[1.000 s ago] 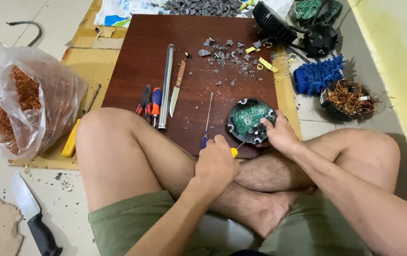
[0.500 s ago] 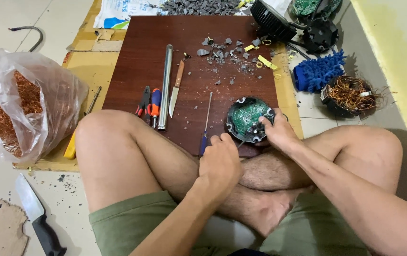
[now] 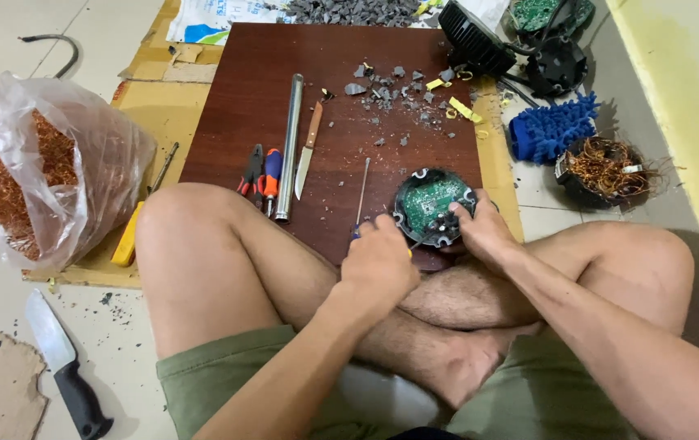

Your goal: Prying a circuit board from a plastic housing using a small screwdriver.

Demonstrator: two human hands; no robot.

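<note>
The left hand (image 3: 379,259) is closed around a small tool whose tip reaches the round black housing with a green circuit board (image 3: 434,205), while the right hand (image 3: 484,232) grips that housing's near right rim. The housing sits at the near right corner of a dark red-brown board (image 3: 341,57) laid on cardboard (image 3: 149,106) over a pale tiled floor (image 3: 7,20). On the board left of the housing lie a thin screwdriver (image 3: 361,195), a knife (image 3: 307,151), a metal tube (image 3: 288,147) and pliers (image 3: 253,169), with grey debris (image 3: 390,90) beyond.

Brown board (image 3: 341,57), metal tube (image 3: 289,147), knife (image 3: 308,150), screwdriver (image 3: 361,195)
</note>
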